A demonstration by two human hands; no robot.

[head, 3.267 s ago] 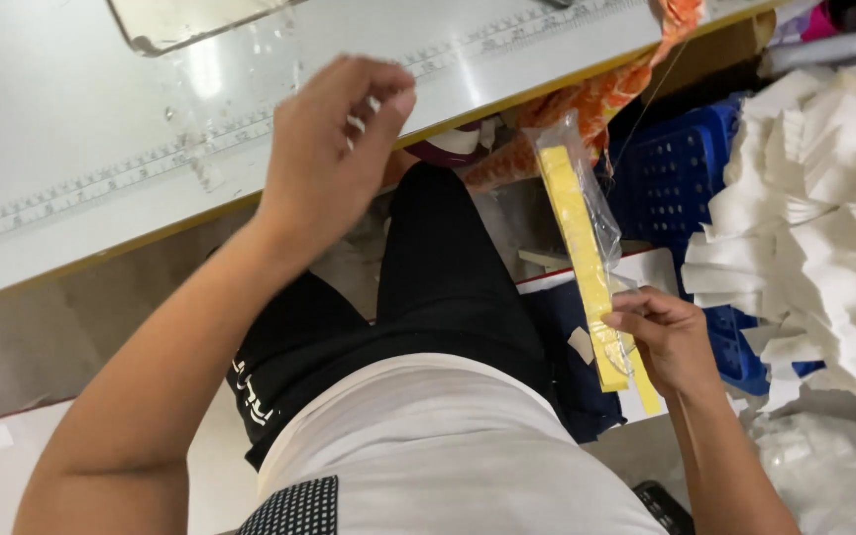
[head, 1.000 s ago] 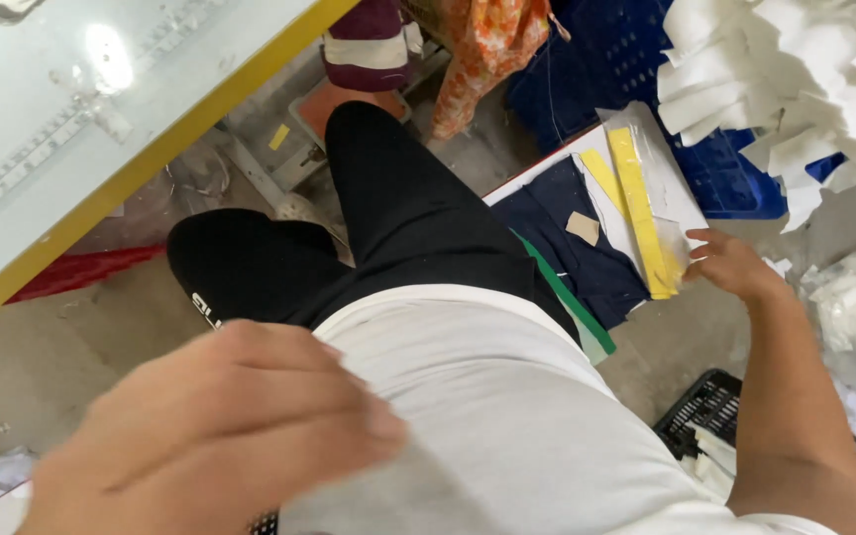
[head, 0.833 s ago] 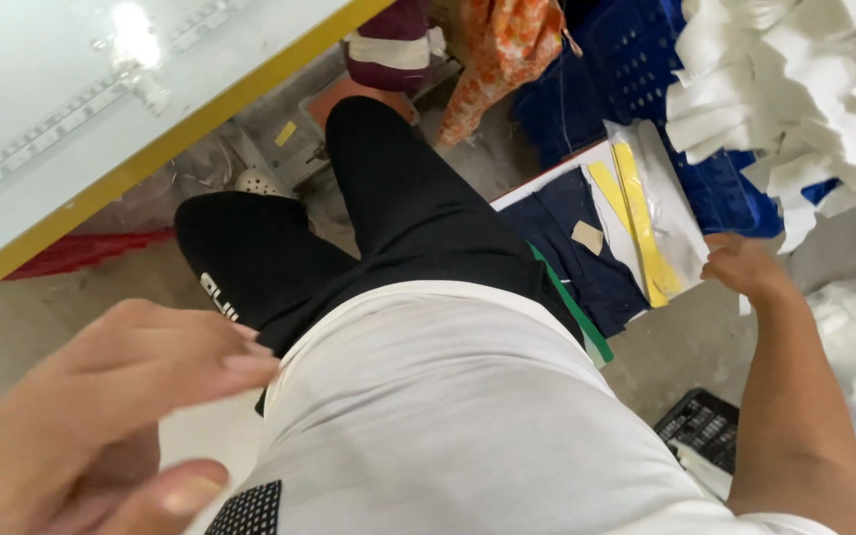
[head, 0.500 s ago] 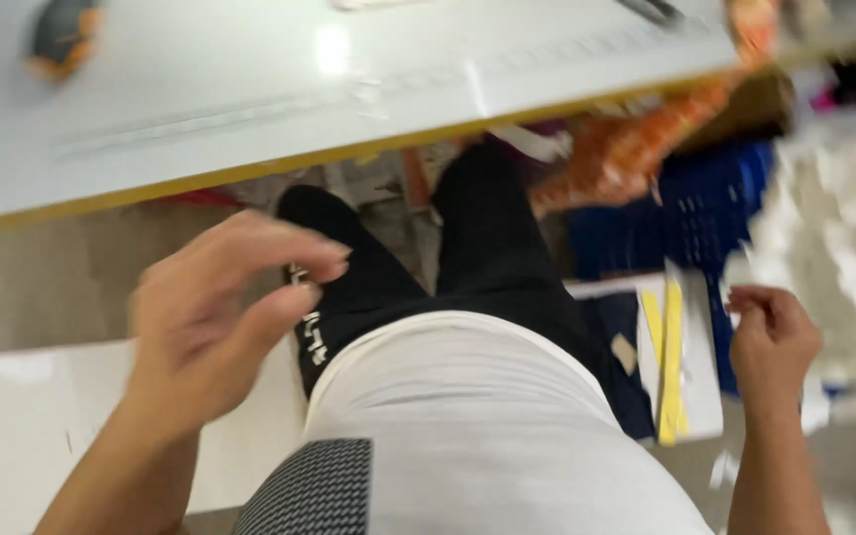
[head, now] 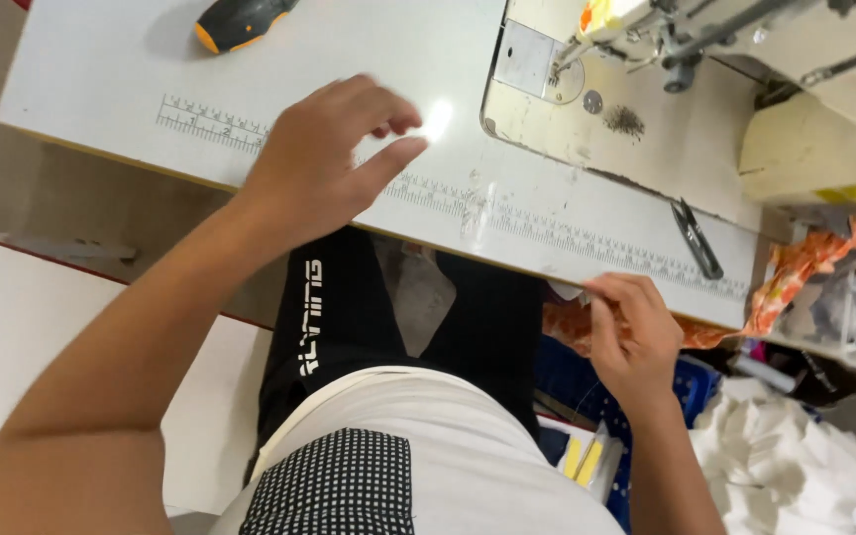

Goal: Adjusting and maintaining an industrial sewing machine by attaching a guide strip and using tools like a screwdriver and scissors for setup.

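Left hand (head: 324, 163) hovers over white bench (head: 111, 69), fingers loosely spread, empty. Right hand (head: 631, 332) at bench's near edge, fingertips pinched on small pale piece (head: 569, 290), partly hidden. Keep pinch firm; clear thread snips (head: 695, 238).

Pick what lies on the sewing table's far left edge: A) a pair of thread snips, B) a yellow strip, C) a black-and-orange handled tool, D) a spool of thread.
C: the black-and-orange handled tool lies at the sewing table's far left edge, while the thread snips lie far to the right.
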